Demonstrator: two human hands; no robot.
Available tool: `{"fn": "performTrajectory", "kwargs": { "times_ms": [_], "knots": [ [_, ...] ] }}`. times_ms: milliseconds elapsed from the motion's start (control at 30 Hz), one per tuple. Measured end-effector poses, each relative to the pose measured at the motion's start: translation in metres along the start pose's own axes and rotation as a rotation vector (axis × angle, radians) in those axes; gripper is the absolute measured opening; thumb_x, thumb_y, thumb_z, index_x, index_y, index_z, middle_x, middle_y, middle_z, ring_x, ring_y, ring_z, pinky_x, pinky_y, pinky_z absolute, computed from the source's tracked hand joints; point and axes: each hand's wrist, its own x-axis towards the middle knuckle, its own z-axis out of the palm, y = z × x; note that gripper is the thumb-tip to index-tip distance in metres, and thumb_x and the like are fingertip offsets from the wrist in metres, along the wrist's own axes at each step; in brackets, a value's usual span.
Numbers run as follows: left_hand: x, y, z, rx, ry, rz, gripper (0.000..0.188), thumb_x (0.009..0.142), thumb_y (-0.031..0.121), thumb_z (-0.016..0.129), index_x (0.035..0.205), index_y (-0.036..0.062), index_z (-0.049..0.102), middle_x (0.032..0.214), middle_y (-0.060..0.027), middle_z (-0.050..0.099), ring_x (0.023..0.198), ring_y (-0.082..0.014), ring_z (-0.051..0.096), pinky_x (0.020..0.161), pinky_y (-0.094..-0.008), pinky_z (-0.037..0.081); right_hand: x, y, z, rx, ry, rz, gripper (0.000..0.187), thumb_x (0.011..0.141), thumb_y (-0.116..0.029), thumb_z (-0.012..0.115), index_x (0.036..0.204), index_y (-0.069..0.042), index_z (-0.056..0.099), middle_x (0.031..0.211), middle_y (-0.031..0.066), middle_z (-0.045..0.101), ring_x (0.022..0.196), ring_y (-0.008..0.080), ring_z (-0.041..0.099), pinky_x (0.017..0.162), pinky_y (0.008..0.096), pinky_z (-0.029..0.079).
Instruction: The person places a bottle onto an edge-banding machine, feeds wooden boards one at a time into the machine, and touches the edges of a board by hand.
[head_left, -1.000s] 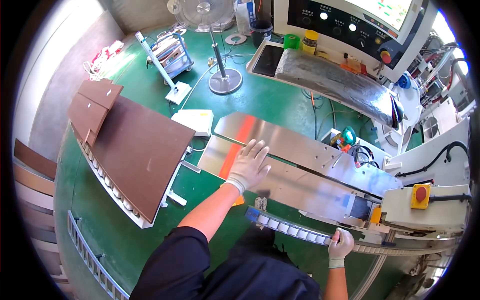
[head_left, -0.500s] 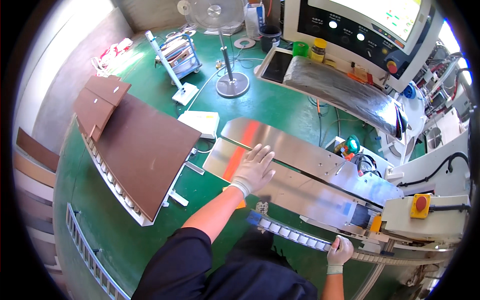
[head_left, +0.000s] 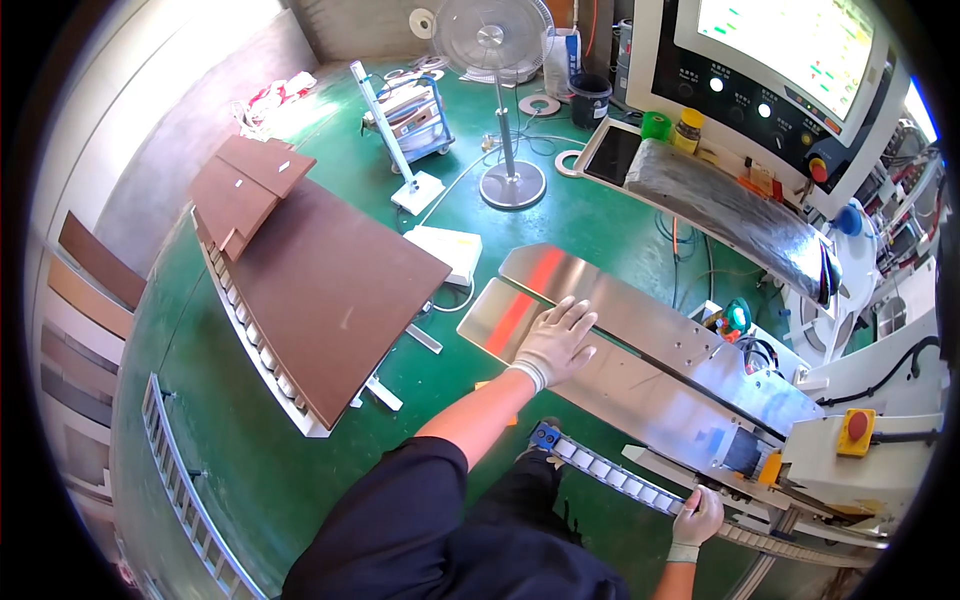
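Glossy green workshop floor (head_left: 300, 510) underfoot, bounded at upper left by a pale grey wall (head_left: 220, 110).

Left hand (head_left: 555, 345) in a thin pale glove: open, palm down, fingers spread, grasping nothing, laid over a long brushed-silver metal panel (head_left: 640, 385); hard to tell whether pressing or just resting. Fingertips at the narrow dark slot (head_left: 690, 383) beside a second silver panel (head_left: 650, 315), farther off. Right hand (head_left: 698, 515), also gloved: curled shut around a narrow, curved grey rail with white rollers (head_left: 620, 480), thumb uppermost.

Outward from there, edges: slanted left ends on both panels, crossed by a red-orange band (head_left: 520, 310); at the rail's left tip, a small blue block (head_left: 545, 436). Between near panel and rail, a wedge of green floor; another, wider strip between the panels and a broad brown flat board (head_left: 330, 290) on a white roller frame (head_left: 265, 355), well apart at left. Tight at right: panels running up against a pale machine housing (head_left: 825, 475), with a yellow box bearing a red button (head_left: 857, 430) on top.
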Motion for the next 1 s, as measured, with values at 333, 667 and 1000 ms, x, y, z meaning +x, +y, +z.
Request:
{"fn": "performTrajectory", "kwargs": {
  "times_ms": [333,667,1000],
  "knots": [
    [-0.046,-0.003,0.015,0.0,0.04,-0.131,0.063,0.1,0.044,0.05,0.149,0.0045,0.05,0.159,-0.0181,0.045,0.15,-0.0377,0.037,0.124,-0.0502,0.027,0.003,-0.039,-0.006,0.028,-0.069,0.143,0.027,0.099,-0.027,0.061,0.084,-0.005,0.067,0.08,0.0152,0.065,0.079,0.038,0.063,0.07,0.047,0.048],
    [-0.248,-0.145,-0.034,-0.415,-0.204,-0.279,0.052,0.1,0.037,0.058,0.141,0.005,0.057,0.142,-0.022,0.06,0.134,-0.0378,0.056,0.114,-0.0451,0.044,0.041,-0.259,0.058,0.174,-0.37,-0.149,0.013,0.091,-0.015,0.073,0.1,-0.006,0.077,0.096,0.0141,0.076,0.088,0.0331,0.073,0.084,0.0431,0.057],
    [-0.481,-0.569,-0.067,-0.557,0.786,-1.372,0.025,0.103,0.023,0.055,0.105,0.0029,0.071,0.102,-0.0186,0.073,0.1,-0.0323,0.071,0.092,-0.0396,0.054,0.11,-0.541,0.225,0.239,-0.264,-0.398,0.033,0.1,-0.021,0.063,0.123,0.001,0.068,0.124,0.0242,0.069,0.118,0.0437,0.064,0.102,0.0497,0.051]
  ]
}}
